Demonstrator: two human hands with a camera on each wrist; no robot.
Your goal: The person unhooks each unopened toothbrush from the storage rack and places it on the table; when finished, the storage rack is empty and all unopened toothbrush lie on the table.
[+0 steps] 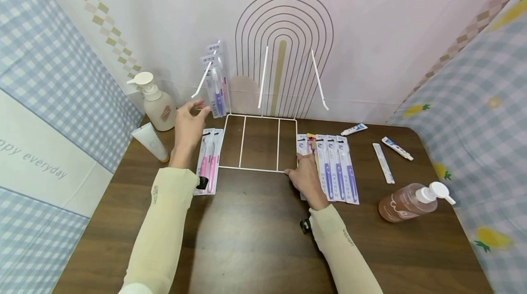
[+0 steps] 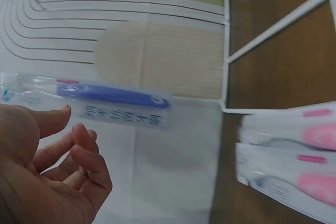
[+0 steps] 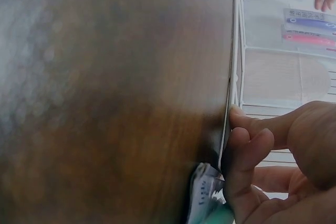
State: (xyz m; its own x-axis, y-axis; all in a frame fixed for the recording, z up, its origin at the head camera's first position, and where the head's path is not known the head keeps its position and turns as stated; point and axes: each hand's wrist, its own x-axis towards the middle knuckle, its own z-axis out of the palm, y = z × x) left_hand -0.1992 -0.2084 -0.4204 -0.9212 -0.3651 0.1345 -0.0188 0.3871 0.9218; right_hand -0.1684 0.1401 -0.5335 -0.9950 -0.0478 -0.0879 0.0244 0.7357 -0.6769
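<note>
A white wire display rack (image 1: 258,169) stands on the table with three prongs rising against the backdrop. From its left prong (image 1: 201,80) hang two packaged toothbrushes, the nearer a purple toothbrush (image 1: 218,95), the one behind pink. Just in front of them is my left hand (image 1: 190,125); in the left wrist view its loosely bent fingers (image 2: 90,179) hold nothing, beside the purple toothbrush pack (image 2: 113,95). My right hand (image 1: 306,174) grips the rack's front right corner, thumb against the wire (image 3: 233,77). Its fingers partly cover packaged toothbrushes lying beside the rack.
Two pink toothbrush packs (image 1: 209,161) lie left of the rack, several purple toothbrush packs (image 1: 338,168) right. Around them are a white pump bottle (image 1: 159,109), a white tube (image 1: 150,141), toothpaste tubes (image 1: 397,148), a slim packet (image 1: 384,163) and a pinkish pump bottle (image 1: 405,203).
</note>
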